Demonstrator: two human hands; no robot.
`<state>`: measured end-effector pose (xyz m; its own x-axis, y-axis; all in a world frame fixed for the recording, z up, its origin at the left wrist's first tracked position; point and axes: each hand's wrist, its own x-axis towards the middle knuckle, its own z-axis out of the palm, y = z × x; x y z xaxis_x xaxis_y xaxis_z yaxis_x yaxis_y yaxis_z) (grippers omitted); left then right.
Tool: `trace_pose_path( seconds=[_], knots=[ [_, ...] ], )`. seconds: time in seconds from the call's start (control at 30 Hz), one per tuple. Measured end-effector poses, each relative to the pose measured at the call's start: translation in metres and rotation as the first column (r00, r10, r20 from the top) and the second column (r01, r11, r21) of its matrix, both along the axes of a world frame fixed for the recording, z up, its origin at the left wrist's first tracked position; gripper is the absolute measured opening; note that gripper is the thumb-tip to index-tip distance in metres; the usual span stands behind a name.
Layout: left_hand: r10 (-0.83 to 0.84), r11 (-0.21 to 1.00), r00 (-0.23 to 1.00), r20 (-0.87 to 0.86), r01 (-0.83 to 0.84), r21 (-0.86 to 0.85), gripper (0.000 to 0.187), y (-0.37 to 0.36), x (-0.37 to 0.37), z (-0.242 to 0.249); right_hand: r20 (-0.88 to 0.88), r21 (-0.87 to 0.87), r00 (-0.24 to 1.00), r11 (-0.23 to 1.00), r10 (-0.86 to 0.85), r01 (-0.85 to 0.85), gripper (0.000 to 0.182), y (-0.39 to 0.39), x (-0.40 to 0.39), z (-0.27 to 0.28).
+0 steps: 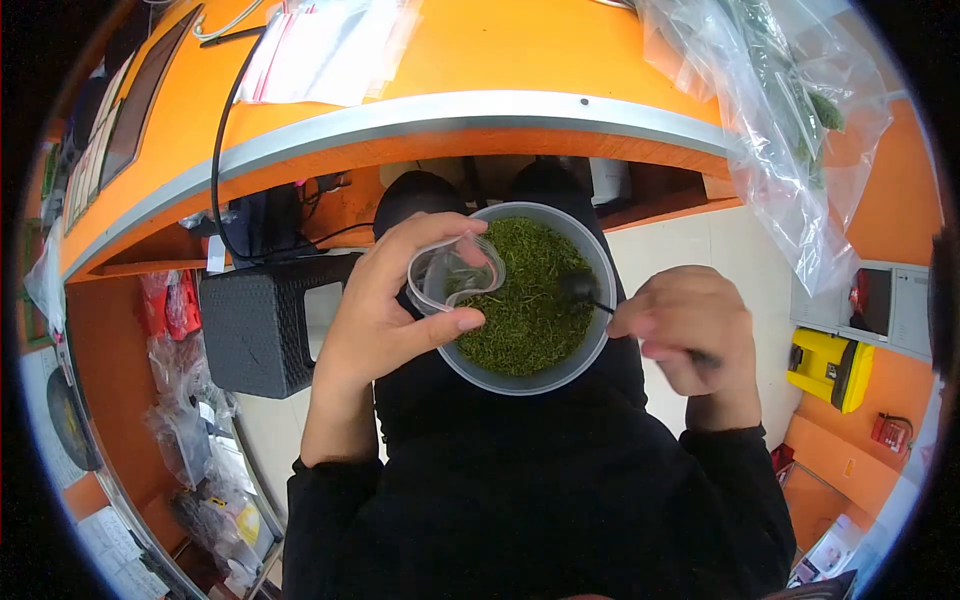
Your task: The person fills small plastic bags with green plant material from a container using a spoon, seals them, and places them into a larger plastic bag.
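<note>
A round grey tub (530, 387) full of green, moss-like shredded plant matter (525, 300) rests on the person's lap. My left hand (395, 295) pinches a clear plastic cup (455, 272) over the tub's left side, squeezing its rim out of round. My right hand (690, 325), to the right of the tub, has its fingers closed on the handle of a black spoon (578, 287). The spoon's dark head lies at the right part of the green matter.
An orange desk (520, 60) with a metal edge curves ahead. Clear plastic bags lie on it at the left (330, 50) and hang over its right edge (790, 150). A black woven stool (265, 325) stands left, a yellow case (830, 370) right.
</note>
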<state>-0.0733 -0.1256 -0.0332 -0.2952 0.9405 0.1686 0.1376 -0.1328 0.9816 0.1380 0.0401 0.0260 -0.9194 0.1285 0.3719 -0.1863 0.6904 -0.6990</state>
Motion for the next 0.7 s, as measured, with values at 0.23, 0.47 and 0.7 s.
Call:
trace_pose_path(
  seconds=[0.23, 0.47, 0.7],
  knots=[
    [0.014, 1.000, 0.999, 0.044, -0.013, -0.022, 0.052, 0.005, -0.004, -0.010, -0.026, -0.066, 0.996, 0.994, 0.080, -0.081, 0.034, -0.010, 0.002, -0.039],
    [-0.064, 0.992, 0.997, 0.035, 0.068, -0.107, 0.048, 0.006, 0.002, -0.020, -0.066, -0.229, 0.998, 0.973, 0.014, -0.029, 0.018, -0.014, 0.009, -0.052],
    [-0.116, 0.981, 0.993, -0.002, 0.115, -0.158, 0.051, 0.006, 0.002, -0.013, -0.074, -0.231, 0.992, 0.966, 0.100, -0.114, 0.011, -0.028, 0.018, -0.063]
  ],
)
